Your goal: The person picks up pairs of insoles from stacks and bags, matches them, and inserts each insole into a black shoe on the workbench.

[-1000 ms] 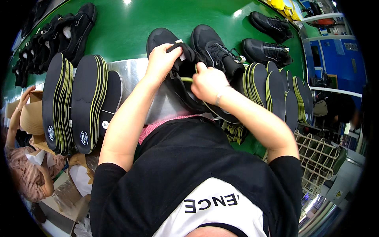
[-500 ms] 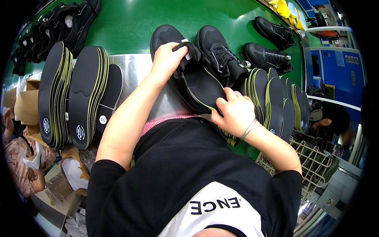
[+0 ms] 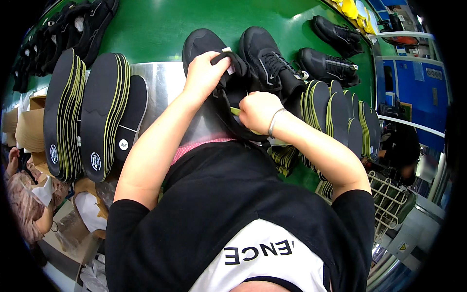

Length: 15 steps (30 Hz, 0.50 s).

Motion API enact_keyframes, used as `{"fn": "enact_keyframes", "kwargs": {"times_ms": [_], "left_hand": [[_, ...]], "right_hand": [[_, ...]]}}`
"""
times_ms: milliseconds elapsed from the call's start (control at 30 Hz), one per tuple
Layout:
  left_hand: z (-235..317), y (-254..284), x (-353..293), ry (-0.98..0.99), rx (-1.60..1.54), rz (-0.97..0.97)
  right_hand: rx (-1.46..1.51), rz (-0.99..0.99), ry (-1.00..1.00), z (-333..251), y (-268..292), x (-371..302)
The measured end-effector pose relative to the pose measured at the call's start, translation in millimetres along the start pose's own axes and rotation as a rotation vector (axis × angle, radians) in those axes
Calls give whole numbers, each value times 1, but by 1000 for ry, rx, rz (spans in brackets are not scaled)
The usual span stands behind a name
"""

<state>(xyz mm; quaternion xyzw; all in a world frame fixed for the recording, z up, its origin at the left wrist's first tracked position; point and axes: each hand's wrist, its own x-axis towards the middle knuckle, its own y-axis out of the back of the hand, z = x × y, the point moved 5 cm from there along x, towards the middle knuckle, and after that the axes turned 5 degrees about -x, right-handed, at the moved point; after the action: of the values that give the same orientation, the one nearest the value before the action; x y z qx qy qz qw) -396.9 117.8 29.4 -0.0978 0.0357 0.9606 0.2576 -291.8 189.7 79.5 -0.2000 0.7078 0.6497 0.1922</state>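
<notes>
A black shoe lies in front of me, its toe pointing away and its opening toward me. My left hand pinches the shoe's tongue, which has a white tag, and pulls it up. At the opening, my right hand is closed on a black insole with a yellow-green edge. Most of that insole is inside the shoe or hidden under my fingers. Just right of it stands a second black shoe with grey laces.
Stacks of black insoles stand at the left, and more insole stacks at the right. Two black shoes lie far right on the green table. A row of shoes fills the far left. Another person sits at left.
My right hand has moved left and forward, pushing the insole deeper into the shoe. My left hand keeps its hold on the tongue.
</notes>
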Motion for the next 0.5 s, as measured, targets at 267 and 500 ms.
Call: {"fn": "enact_keyframes", "kwargs": {"times_ms": [267,500], "left_hand": [[5,-3,-3,-25,37,16],[1,-4,0,-30,20,19]], "right_hand": [[-71,178,2,-1,-35,15],[8,-1,-34,3,-42,18]]}}
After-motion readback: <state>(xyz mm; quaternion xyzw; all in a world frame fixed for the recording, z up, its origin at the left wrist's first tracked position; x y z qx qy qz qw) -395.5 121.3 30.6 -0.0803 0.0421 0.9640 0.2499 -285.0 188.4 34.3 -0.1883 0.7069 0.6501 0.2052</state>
